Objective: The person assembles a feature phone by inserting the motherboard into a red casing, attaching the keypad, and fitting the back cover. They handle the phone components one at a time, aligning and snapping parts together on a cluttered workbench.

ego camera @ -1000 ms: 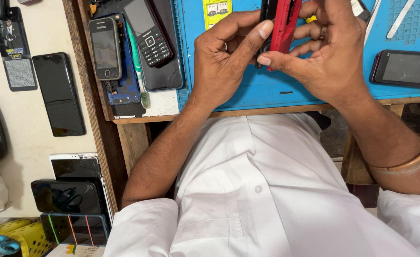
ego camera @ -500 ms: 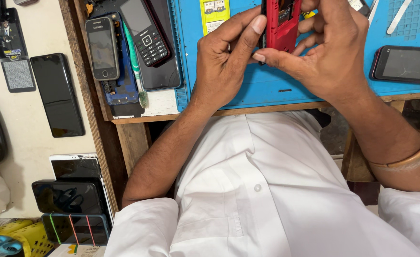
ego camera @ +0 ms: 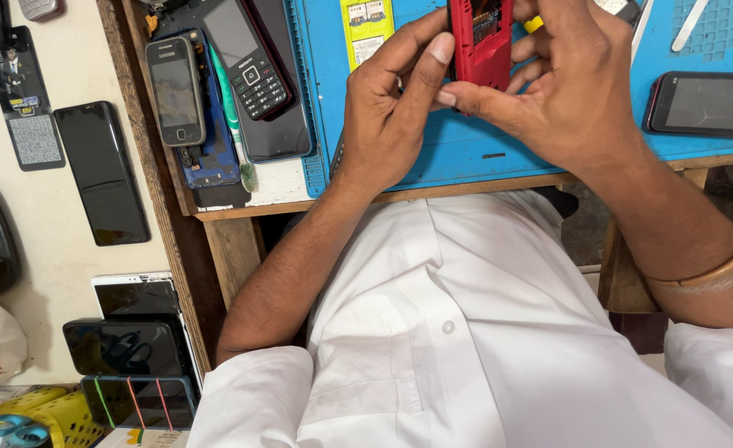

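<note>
Blue mat (ego camera: 466, 158) beneath half-hidden, cropped red phone (ego camera: 478, 41)

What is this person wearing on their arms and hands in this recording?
Both hands are bare, with no gloves or rings that can be seen: left hand, right hand. The white shirt has short sleeves that leave the forearms bare. A plain tan bangle circles the right forearm. No watch shows.

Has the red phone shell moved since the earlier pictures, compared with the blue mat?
Yes. The red phone shell has shifted a little to the right over the blue mat, nearer the black phone.
</note>
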